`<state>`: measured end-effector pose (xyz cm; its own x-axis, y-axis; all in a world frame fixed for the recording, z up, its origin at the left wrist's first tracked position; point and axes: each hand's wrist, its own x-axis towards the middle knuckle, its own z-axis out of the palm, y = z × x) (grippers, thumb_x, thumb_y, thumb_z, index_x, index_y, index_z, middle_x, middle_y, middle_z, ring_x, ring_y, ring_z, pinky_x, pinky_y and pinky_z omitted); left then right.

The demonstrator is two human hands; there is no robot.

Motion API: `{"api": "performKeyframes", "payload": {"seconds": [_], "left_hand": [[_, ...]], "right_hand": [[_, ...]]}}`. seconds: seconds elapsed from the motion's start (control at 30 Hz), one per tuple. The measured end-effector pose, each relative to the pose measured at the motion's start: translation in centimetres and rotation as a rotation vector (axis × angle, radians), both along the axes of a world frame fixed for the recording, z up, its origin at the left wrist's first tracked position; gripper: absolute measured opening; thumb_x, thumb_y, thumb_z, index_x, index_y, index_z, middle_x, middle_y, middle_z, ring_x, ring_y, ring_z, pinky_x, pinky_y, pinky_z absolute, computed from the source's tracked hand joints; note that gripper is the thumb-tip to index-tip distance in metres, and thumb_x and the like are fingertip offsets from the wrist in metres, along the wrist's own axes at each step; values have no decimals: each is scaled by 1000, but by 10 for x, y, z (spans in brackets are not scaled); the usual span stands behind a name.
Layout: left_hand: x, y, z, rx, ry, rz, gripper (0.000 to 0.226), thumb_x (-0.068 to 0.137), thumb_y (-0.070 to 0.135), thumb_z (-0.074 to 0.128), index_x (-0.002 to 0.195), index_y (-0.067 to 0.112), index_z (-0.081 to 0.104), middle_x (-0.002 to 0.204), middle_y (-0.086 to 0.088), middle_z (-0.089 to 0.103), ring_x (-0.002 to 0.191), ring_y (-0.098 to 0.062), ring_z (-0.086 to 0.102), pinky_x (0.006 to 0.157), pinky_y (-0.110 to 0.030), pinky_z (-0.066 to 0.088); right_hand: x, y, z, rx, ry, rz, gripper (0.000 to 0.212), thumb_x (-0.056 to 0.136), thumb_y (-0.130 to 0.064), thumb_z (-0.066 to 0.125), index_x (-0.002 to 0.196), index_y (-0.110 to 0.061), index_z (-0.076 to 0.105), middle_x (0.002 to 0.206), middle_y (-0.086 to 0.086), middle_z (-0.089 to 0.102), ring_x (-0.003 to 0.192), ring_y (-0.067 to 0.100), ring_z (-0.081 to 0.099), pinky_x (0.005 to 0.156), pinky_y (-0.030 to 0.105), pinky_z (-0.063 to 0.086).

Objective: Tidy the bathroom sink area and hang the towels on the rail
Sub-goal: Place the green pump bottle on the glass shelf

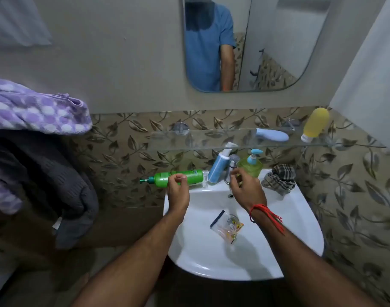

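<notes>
The left hand (177,191) curls loosely in front of the lying green pump bottle (178,177), grip unclear. The right hand (245,188), fingers bent, covers the tap (231,167); contact hidden. Towels (34,134) hang left of the left hand, partly cut off

**Bathroom corner, dim light**

Plain grey upper wall (123,63), leaf-patterned tile band (127,151) below, running onto the right wall. Rounded mirror (278,41) mounted above a glass shelf (178,140) on metal brackets. Floor in deep shadow, detail unreadable.
</notes>
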<state>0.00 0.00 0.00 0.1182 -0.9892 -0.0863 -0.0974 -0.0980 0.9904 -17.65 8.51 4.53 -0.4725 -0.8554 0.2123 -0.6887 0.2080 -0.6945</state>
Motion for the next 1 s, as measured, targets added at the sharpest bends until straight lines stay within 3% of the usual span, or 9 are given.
{"api": "performKeyframes", "payload": {"seconds": [0.2,0.3,0.33,0.47,0.57,0.73,0.83,0.93,1.0], "left_hand": [[21,-48,-16,421,223,231,50,96,31,66,134,2,50,136,-30,58,124,-43,60,101,-51,52],[27,-65,-25,522,297,262,56,95,36,68,137,4,48,137,-21,58,108,-33,62,83,-36,50],[28,-70,-29,539,334,261,58,95,37,67,139,6,46,138,-18,56,106,-30,60,84,-35,49],[33,-90,-40,588,325,330,76,94,49,66,149,5,36,154,-16,40,138,-33,47,114,-47,42],[37,-98,-50,665,347,233,85,95,60,57,158,12,26,165,-11,30,150,-32,35,122,-49,31],[26,-109,-56,592,393,407,79,84,46,79,145,10,43,148,-11,51,129,-30,56,108,-41,47],[24,-113,-57,563,389,433,67,84,38,81,137,8,52,136,-12,60,117,-29,63,103,-43,53],[23,-115,-57,544,458,441,57,84,32,82,130,10,57,116,-8,63,97,-26,63,87,-39,56],[23,-115,-59,497,498,444,52,84,28,83,126,8,60,110,-6,64,99,-27,66,89,-41,57]], "right_hand": [[21,-29,-14,88,-57,66,21,94,-20,56,112,-21,66,98,1,71,86,20,66,82,43,57],[29,-44,-25,95,-25,130,25,93,-12,57,116,-12,67,106,8,72,89,20,66,87,39,55],[32,-50,-29,96,-18,149,26,92,-12,58,117,-11,67,107,8,72,91,20,67,88,37,55],[40,-72,-38,110,-27,207,28,92,-12,58,118,-11,69,105,7,73,94,17,67,89,29,54],[42,-83,-44,144,-34,263,28,93,-13,57,120,-10,68,107,8,72,98,19,67,91,32,54],[38,-92,-54,190,-14,338,30,94,-13,56,122,-10,66,112,8,71,103,20,66,91,28,50],[34,-97,-58,217,7,364,31,95,-13,56,124,-11,65,116,8,70,107,19,65,91,24,47],[33,-103,-57,231,9,389,32,95,-13,55,126,-11,64,120,9,68,111,20,64,97,29,48],[32,-106,-57,235,18,394,34,95,-13,55,128,-12,63,123,9,67,114,20,63,98,28,46]]}}
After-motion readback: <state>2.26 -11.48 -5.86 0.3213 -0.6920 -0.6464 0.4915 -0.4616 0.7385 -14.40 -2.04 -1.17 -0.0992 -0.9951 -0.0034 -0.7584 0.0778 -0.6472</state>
